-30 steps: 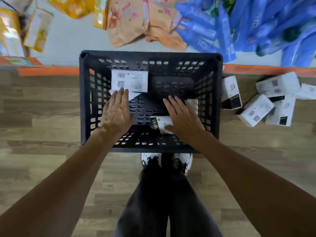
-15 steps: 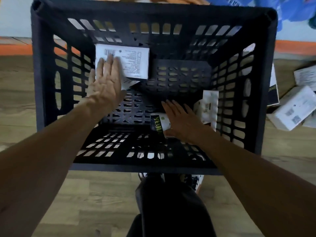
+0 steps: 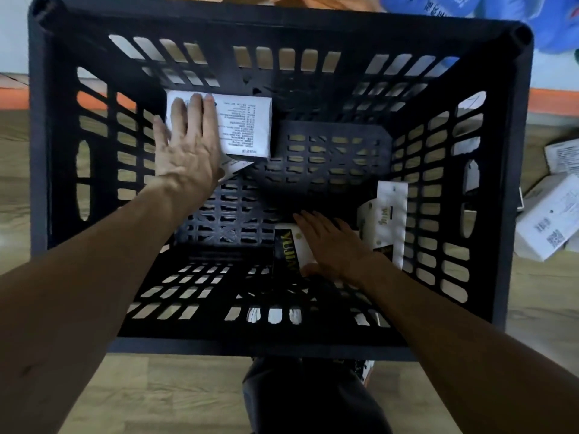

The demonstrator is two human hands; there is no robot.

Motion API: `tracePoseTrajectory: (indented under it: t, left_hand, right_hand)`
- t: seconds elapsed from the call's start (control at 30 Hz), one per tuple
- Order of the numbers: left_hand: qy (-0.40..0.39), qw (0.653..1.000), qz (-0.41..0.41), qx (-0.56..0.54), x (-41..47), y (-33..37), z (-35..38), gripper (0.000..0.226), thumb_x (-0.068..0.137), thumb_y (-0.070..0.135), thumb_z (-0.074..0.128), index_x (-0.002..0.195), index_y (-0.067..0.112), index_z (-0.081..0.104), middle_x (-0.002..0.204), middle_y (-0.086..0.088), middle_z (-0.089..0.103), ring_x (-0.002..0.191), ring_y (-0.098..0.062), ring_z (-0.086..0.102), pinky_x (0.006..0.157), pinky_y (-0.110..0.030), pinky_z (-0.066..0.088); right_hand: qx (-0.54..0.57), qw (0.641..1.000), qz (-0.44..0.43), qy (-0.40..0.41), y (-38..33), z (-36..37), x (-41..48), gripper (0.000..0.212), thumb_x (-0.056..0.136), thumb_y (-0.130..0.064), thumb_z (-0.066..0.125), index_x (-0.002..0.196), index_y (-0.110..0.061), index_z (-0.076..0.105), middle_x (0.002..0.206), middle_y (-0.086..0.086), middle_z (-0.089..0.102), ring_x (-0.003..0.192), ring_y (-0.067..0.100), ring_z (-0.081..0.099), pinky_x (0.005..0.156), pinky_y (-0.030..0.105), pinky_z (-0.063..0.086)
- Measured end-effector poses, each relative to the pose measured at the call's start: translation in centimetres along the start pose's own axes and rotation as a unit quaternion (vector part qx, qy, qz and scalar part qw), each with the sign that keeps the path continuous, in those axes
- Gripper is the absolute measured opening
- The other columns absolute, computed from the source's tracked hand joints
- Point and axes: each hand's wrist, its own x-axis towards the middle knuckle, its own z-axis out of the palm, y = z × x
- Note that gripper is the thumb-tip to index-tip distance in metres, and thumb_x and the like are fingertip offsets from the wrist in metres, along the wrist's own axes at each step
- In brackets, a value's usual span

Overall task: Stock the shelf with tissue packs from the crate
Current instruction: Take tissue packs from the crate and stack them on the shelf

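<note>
Inside the crate: both bare arms reach down into a black slotted plastic crate [image 3: 40, 151] standing on a wood-look floor [image 3: 188, 389].
Left hand: the left hand [image 3: 188, 148] lies flat, fingers spread and not closed, on a white plastic-wrapped tissue pack with printed text [image 3: 247, 126] at the far wall; a second white pack's corner [image 3: 235, 167] shows just under the palm.
Right hand: the right hand [image 3: 332, 245] rests palm down on a white tissue pack with a black-and-gold end label [image 3: 291, 249], thumb along its near edge; whether the fingers have curled under it cannot be told.
Beside the right hand: another white tissue pack with gold print [image 3: 385, 217] stands on edge against the crate wall, just outward of that hand.
Beyond the right arm: loose white packs [image 3: 548, 223] lie on the floor outside the crate.
Step in hand, as judged: taking hold of one pack per hand.
Doing it well: fingers likely need to wrap the packs' short sides before lifting; the soft wrap may slip under a flat palm, and the partly hidden lower pack could snag on the way up.
</note>
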Motion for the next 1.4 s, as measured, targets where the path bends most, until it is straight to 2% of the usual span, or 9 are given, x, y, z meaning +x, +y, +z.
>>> tracePoseTrajectory:
  t: [0.13, 0.23, 0.33, 0.53, 0.7, 0.83, 0.97, 1.2, 1.4]
  left_hand:
    - [0.002, 0.999, 0.004, 0.039, 0.5, -0.3, 0.0, 0.106, 0.085, 0.064, 0.051, 0.149, 0.001, -0.006, 0.147, -0.024, 0.017, 0.135, -0.044, 0.022, 0.114, -0.058, 0.022]
    - [-0.021, 0.997, 0.015, 0.066, -0.5, 0.1, 0.5, 0.093, 0.094, 0.062, 0.031, 0.147, -0.004, -0.008, 0.153, -0.03, 0.008, 0.142, -0.044, 0.011, 0.118, -0.054, 0.013]
    - [-0.021, 0.999, -0.007, 0.031, -1.8, 0.5, 1.6, 0.096, 0.093, 0.061, 0.034, 0.146, -0.008, -0.006, 0.154, -0.031, 0.005, 0.144, -0.045, 0.006, 0.119, -0.052, 0.011]
    - [-0.006, 0.998, -0.053, -0.03, -2.8, 0.6, 2.7, 0.091, 0.095, 0.057, 0.03, 0.147, -0.005, -0.011, 0.156, -0.029, -0.001, 0.137, -0.053, 0.019, 0.113, -0.057, 0.022]
    - [0.004, 0.997, -0.074, -0.034, -3.5, 0.3, 3.0, 0.096, 0.092, 0.06, 0.039, 0.148, -0.002, -0.008, 0.156, -0.026, 0.007, 0.128, -0.051, 0.032, 0.104, -0.057, 0.033]
    - [0.005, 0.997, -0.065, -0.036, -4.1, 0.3, 3.2, 0.102, 0.089, 0.057, 0.047, 0.148, 0.0, -0.011, 0.157, -0.023, 0.003, 0.131, -0.049, 0.029, 0.11, -0.057, 0.029]
    - [0.017, 0.999, -0.033, -0.039, -4.1, 0.3, 3.9, 0.095, 0.093, 0.054, 0.039, 0.148, -0.003, -0.013, 0.158, -0.022, -0.007, 0.144, -0.043, 0.008, 0.116, -0.057, 0.018]
    - [-0.003, 0.998, -0.04, -0.051, -3.8, 0.3, 2.7, 0.086, 0.096, 0.051, 0.038, 0.149, 0.0, -0.008, 0.154, -0.027, 0.01, 0.129, -0.048, 0.031, 0.103, -0.062, 0.033]
    - [-0.014, 0.997, -0.049, -0.055, -5.7, 0.3, -1.8, 0.085, 0.096, 0.049, 0.037, 0.149, 0.006, -0.013, 0.153, -0.025, 0.012, 0.127, -0.046, 0.033, 0.1, -0.059, 0.035]
  right_hand:
    - [0.008, 1.0, 0.007, -0.008, 0.0, 0.3, -0.1, 0.105, 0.087, -0.059, 0.057, 0.153, -0.019, -0.014, 0.163, 0.001, -0.006, 0.149, 0.023, 0.001, 0.116, 0.049, 0.014]
    - [-0.014, 1.0, 0.007, 0.016, -0.1, 0.4, -0.2, 0.101, 0.088, -0.059, 0.054, 0.152, -0.023, -0.015, 0.163, 0.003, -0.007, 0.149, 0.024, 0.0, 0.116, 0.05, 0.012]
    - [-0.078, 0.993, -0.009, 0.084, -0.2, 1.1, 0.0, 0.101, 0.084, -0.058, 0.061, 0.154, -0.024, -0.003, 0.162, 0.009, 0.008, 0.149, 0.028, 0.012, 0.115, 0.054, 0.018]
    - [-0.13, 0.984, 0.003, 0.123, 0.3, 1.6, 0.8, 0.089, 0.083, -0.06, 0.06, 0.153, -0.022, 0.02, 0.156, 0.013, 0.029, 0.143, 0.03, 0.031, 0.109, 0.058, 0.031]
    - [-0.156, 0.978, -0.029, 0.139, 0.1, 2.0, 0.4, 0.084, 0.092, -0.05, 0.051, 0.155, -0.025, 0.002, 0.161, 0.012, 0.016, 0.146, 0.033, 0.019, 0.112, 0.059, 0.023]
    - [-0.18, 0.977, -0.088, 0.072, 0.3, 1.6, 0.2, 0.094, 0.093, -0.046, 0.053, 0.147, -0.027, -0.022, 0.162, 0.013, -0.007, 0.148, 0.035, -0.001, 0.114, 0.063, 0.011]
    - [-0.221, 0.967, -0.085, 0.088, 0.3, 2.0, 0.3, 0.087, 0.097, -0.037, 0.046, 0.15, -0.021, -0.021, 0.161, 0.017, -0.009, 0.147, 0.039, -0.002, 0.112, 0.065, 0.015]
    - [-0.237, 0.959, -0.062, 0.142, 0.0, 1.0, 0.6, 0.074, 0.092, -0.035, 0.041, 0.155, -0.015, 0.007, 0.159, 0.022, 0.011, 0.14, 0.039, 0.028, 0.099, 0.06, 0.036]
    - [-0.266, 0.943, -0.045, 0.194, -0.9, -4.0, -1.8, 0.066, 0.093, -0.03, 0.024, 0.155, -0.013, 0.008, 0.159, 0.021, 0.014, 0.141, 0.036, 0.03, 0.099, 0.057, 0.038]
